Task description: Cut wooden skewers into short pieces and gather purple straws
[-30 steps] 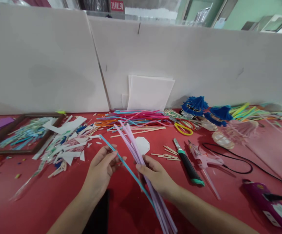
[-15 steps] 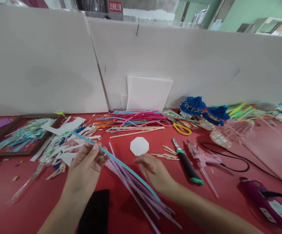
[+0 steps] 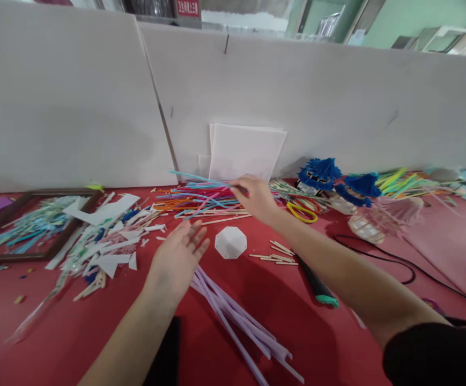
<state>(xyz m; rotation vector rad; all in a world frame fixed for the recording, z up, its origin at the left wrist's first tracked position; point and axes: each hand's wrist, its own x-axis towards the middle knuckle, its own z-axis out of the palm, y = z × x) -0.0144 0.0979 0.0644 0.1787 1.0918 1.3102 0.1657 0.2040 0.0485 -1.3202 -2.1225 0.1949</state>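
Note:
My right hand (image 3: 254, 197) is over the pile of coloured fuzzy stems (image 3: 212, 198) at the foot of the white panel. Its fingers pinch one end of a light blue stem (image 3: 190, 175), which points left above the pile. My left hand (image 3: 182, 249) hovers with fingers apart and nothing in it, left of the white octagonal piece (image 3: 230, 242). A loose bundle of lilac stems (image 3: 236, 316) lies on the red table just below and right of my left hand.
White sheets (image 3: 246, 153) lean on the panel (image 3: 317, 96). Short sticks (image 3: 281, 254) and a green-ended knife (image 3: 317, 284) lie near my right forearm. Farther right are blue-topped models (image 3: 319, 174) and a black cord (image 3: 377, 254). Paper scraps (image 3: 108, 241) and a brown frame (image 3: 51, 246) lie left.
My left hand has let go of the light blue stem and moved right. My right hand has moved up and away to the pile, now holding the stem.

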